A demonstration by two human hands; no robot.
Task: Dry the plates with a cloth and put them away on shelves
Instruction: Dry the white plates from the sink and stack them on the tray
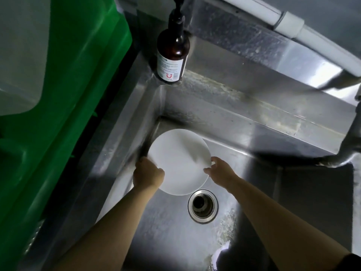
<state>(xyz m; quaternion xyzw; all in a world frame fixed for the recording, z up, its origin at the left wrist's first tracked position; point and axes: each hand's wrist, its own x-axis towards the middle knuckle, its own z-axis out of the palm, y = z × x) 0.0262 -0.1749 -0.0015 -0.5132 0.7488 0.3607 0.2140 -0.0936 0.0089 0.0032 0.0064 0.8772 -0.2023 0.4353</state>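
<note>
A round white plate [179, 159] is held over the steel sink basin [254, 182], near its left wall and just above the drain [202, 206]. My left hand [148, 174] grips the plate's lower left rim, thumb on the upper face. My right hand [219, 169] grips the right rim, fingers curled round the edge. No cloth and no shelf are in view.
A brown pump bottle [172, 55] with a white label stands on the sink's back left corner. A green plastic bin [64, 106] sits against the sink's left side. A white pipe [283, 24] runs along the back right. A dark tap fitting [349, 145] hangs at the right edge.
</note>
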